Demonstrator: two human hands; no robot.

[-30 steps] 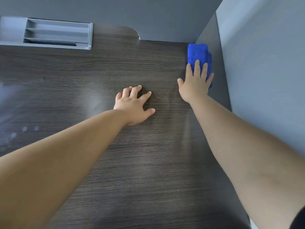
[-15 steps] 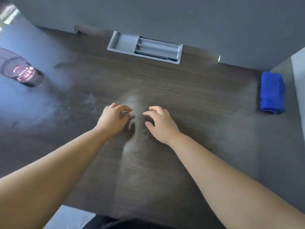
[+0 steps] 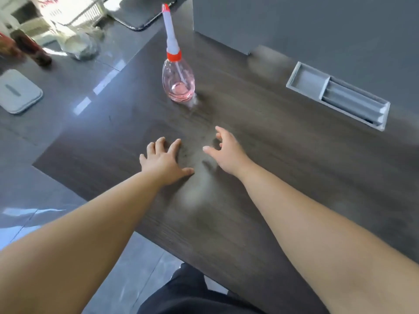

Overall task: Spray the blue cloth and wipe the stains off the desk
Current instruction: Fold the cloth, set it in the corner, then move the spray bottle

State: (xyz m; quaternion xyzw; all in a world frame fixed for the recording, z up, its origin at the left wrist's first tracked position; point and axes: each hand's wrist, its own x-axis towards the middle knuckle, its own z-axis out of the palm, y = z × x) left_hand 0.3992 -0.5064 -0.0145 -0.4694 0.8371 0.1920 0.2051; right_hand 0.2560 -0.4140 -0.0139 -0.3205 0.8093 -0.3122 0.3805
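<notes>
Empty hands (image 3: 164,163) (image 3: 227,154) near spray bottle (image 3: 178,81) on desk (image 3: 283,155)

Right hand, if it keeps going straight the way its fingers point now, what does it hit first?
Most likely the spray bottle. The right hand is open, fingers aimed up and left across bare desk toward the bottle's base, with nothing between. Depth is uncertain; it could pass just beside it.
</notes>
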